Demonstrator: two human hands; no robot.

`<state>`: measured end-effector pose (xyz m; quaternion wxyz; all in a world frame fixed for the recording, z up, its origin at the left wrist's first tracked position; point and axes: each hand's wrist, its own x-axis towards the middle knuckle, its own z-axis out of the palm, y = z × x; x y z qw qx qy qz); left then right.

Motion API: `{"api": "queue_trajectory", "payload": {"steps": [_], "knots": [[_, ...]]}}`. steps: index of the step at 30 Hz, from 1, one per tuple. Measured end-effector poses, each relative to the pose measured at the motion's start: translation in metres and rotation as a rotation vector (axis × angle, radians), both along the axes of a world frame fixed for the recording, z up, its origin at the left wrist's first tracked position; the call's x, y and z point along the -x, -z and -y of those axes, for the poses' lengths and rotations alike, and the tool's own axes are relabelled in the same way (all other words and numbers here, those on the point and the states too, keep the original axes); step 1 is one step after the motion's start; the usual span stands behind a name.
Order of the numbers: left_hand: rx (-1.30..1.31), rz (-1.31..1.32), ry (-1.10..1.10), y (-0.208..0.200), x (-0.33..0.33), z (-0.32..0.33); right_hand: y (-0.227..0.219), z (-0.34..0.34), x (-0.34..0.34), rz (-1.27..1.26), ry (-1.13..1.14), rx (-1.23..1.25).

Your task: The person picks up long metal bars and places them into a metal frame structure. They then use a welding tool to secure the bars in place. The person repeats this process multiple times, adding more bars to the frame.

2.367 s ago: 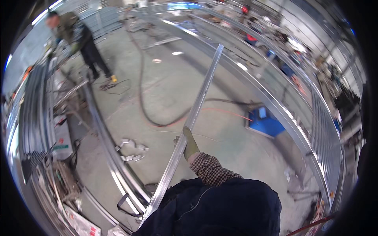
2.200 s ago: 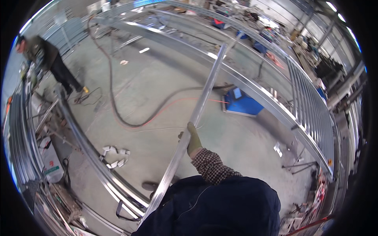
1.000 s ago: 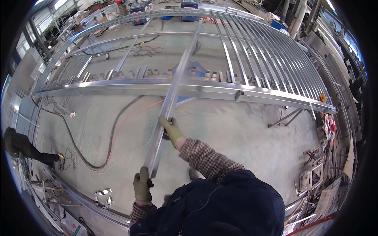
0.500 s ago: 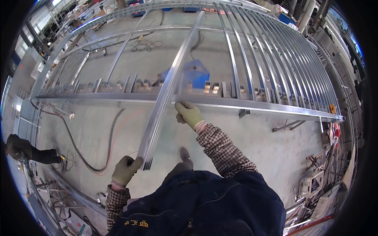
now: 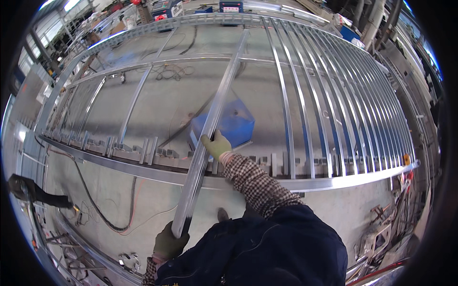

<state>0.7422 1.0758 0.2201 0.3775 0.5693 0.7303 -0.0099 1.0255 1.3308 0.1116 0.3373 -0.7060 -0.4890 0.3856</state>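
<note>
I see bars point(image 5: 355, 97) filling the frame point(image 5: 343, 182) toward its right edge; left of them a tube point(image 5: 192, 190) crosses the near edge. Behind that edge sits a box point(image 5: 234, 123), before its left half a cable point(image 5: 114, 229).

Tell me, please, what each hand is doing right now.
Left hand: closed, holding the near end of the bar.
Right hand: closed on the same bar, farther along.

Pale label point(image 5: 231, 8) on far blue machine point(image 5: 231, 3) (lettering too small).
</note>
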Motion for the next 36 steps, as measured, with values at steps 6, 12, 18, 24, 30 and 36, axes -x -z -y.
{"api": "queue_trajectory", "payload": {"steps": [6, 12, 18, 24, 30, 36], "knots": [[-0.117, -0.120, -0.037, 0.021, -0.019, -0.014, 0.004, -0.036, -0.033, -0.085, -0.224, 0.052], [-0.192, -0.456, 0.018, 0.026, -0.058, -0.035, 0.015, -0.072, -0.056, -0.160, -0.311, 0.016], [-0.195, -0.429, 0.013, -0.018, -0.090, -0.030, 0.031, -0.098, -0.084, -0.691, -0.225, -0.047], [0.019, -0.308, -0.179, 0.007, -0.143, -0.001, 0.026, -0.126, -0.087, -1.533, 0.184, 0.245], [-0.012, -0.270, -0.160, 0.024, -0.148, -0.006, 0.033, -0.133, -0.096, -1.419, 0.313, 0.182], [-0.055, 0.440, -0.028, 0.023, -0.173, -0.118, -0.011, -0.196, -0.169, -1.223, 0.243, -0.010]]}}
